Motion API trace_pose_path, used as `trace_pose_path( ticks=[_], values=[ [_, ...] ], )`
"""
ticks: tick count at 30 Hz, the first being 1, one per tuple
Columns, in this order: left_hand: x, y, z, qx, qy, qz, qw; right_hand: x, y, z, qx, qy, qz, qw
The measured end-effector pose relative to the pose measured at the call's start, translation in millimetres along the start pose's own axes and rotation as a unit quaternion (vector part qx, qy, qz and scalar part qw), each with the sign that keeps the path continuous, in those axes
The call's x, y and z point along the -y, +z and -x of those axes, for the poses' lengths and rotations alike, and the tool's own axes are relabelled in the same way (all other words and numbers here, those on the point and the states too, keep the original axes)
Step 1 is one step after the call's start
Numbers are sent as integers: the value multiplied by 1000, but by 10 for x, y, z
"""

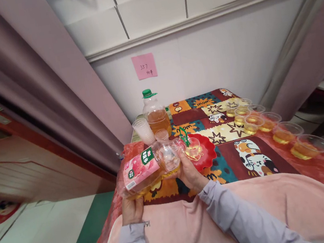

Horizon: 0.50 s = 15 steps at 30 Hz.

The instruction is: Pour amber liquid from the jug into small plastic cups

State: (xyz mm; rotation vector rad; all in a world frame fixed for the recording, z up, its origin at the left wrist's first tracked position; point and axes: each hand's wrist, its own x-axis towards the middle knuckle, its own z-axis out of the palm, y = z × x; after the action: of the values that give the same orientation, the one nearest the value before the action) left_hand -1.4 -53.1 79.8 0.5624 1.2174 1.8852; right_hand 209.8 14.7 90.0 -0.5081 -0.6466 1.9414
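A large clear juice bottle [146, 162] with a pink label and yellowish liquid lies tilted in both my hands, its neck toward the right. My left hand [132, 210] is closed under the base end, with part of the fingers hidden behind the bottle. My right hand [189, 172] grips the bottle near its neck. A green plastic handle [184, 136] hangs at the neck. Just beyond the neck, a clear plastic cup [194, 146] stands on a red scalloped plate [208, 159]. Whether liquid is flowing I cannot tell.
A second bottle [158, 118] with a green cap stands at the back, beside stacked plastic cups [143, 130] and a single cup [161, 135]. Several cups of yellow liquid [287, 134] line the right side. A pink cloth [267, 199] covers the front edge.
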Motion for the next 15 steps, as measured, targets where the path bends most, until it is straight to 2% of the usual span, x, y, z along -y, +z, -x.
trace_pose_path(
  ticks=[3,6,15],
  values=[
    [-53,71,39,22,10,2,1000,2,7,-4,6,6,-2,1000],
    [-84,110,65,21,7,-3,1000,2,8,-8,6,6,-2,1000],
    [-45,47,25,-5,-7,2,1000,29,-8,-15,11,24,-17,1000]
  ],
)
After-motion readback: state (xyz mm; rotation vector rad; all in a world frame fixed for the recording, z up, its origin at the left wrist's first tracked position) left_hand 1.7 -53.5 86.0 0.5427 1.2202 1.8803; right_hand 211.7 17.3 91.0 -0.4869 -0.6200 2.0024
